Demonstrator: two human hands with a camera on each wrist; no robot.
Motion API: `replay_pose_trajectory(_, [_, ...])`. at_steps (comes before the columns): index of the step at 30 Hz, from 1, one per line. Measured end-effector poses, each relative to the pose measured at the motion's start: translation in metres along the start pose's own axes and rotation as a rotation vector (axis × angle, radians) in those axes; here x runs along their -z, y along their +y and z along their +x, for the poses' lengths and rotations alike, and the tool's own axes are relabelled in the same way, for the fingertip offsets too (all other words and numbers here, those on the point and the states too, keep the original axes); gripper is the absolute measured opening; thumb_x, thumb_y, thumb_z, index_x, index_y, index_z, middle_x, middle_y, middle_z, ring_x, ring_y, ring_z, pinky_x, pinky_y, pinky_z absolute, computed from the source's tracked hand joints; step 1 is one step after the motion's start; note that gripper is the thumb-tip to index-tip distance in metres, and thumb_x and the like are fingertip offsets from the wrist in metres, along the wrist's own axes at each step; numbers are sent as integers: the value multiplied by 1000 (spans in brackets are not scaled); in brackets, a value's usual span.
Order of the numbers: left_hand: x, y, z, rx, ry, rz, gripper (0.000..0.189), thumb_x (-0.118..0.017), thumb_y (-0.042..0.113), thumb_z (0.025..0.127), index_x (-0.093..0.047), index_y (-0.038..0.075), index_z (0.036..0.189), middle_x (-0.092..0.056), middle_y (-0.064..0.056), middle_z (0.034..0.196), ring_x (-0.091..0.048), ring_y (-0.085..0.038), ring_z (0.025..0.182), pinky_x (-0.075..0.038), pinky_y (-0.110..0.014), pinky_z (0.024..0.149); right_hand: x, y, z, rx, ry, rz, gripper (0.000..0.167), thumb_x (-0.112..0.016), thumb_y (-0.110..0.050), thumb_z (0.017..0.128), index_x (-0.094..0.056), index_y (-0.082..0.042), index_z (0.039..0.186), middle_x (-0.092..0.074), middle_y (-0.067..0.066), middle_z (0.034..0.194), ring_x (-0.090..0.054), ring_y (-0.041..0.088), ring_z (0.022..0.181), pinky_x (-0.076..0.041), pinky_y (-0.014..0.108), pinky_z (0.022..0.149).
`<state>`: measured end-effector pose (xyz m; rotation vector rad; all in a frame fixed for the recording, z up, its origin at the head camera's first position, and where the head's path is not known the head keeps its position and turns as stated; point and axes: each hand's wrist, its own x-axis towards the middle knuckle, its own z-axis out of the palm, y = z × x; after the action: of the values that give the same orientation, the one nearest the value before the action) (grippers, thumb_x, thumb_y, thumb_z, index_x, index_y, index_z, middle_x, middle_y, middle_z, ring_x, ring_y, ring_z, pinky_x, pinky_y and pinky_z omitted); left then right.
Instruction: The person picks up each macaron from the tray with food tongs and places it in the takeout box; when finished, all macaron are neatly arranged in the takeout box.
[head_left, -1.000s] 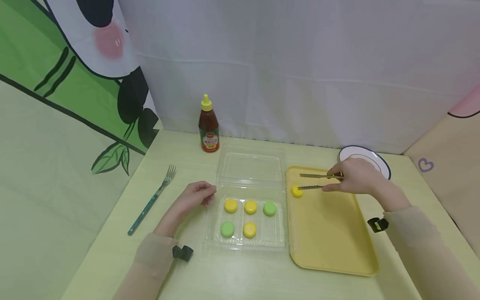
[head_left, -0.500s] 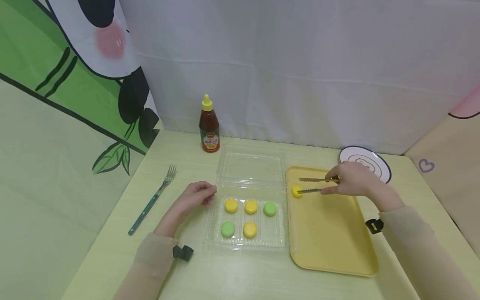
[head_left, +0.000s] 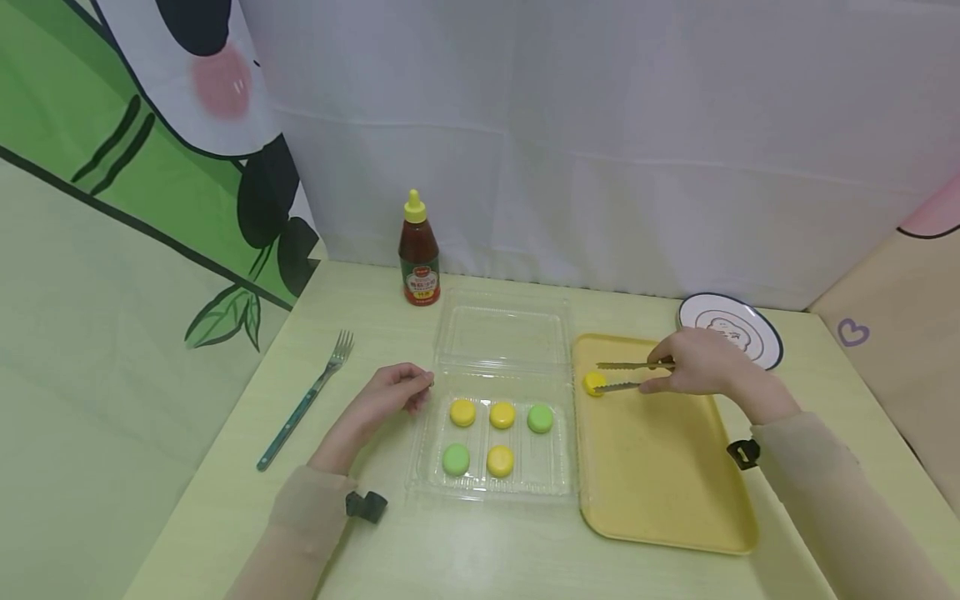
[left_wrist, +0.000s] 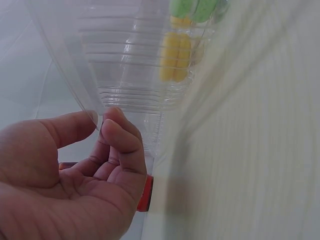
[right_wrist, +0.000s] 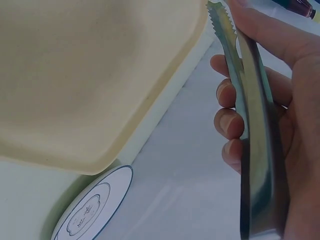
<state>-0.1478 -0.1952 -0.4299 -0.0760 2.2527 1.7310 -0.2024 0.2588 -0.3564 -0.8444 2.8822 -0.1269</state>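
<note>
My left hand [head_left: 386, 396] pinches the left edge of an open clear plastic container [head_left: 502, 333] between thumb and fingers, as the left wrist view shows. Several yellow macarons [head_left: 462, 412] and green macarons [head_left: 540, 418] sit in its base. My right hand [head_left: 697, 362] grips metal tongs [right_wrist: 257, 150] with serrated tips, which point left over the yellow tray [head_left: 667, 467]. The tong arms stand apart. Near the tray's upper left corner lies one yellow macaron [head_left: 592, 381], and the nearer tong tip overlaps it in the head view.
A sauce bottle [head_left: 419, 258] with a yellow cap stands behind the container. To the left lies a fork [head_left: 303, 408] with a green handle. A white plate [head_left: 738, 321] with a dark rim sits behind the tray, partly hidden by my right hand.
My right hand has moved a little left and toward me, bringing the tongs nearer the macaron on the tray. The left hand keeps its place on the container's edge.
</note>
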Motion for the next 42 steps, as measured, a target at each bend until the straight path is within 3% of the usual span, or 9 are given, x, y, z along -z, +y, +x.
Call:
replay_pose_trajectory(9, [0,0,-1,-4,-5,0,29,-57,23,103,-61,-6,108,-61,-6,85,-55,-16,75,-48,-27,69,-4,2,3,1,0,-24,45,-82,-50,76,-78,-11,99,-58,-11,71,-47,11,64,-40,31,58])
replay_pose_trajectory(42, [1,-4,2,-9,-11,-5,30,-56,24,104,-60,-6,109,-61,-6,85,-54,-17,75,-48,-29,68,-10,3,5,33,-4,-7,27,-82,-45,79,-75,-20,84,-51,-12,64,-42,9,58,-34,29,54])
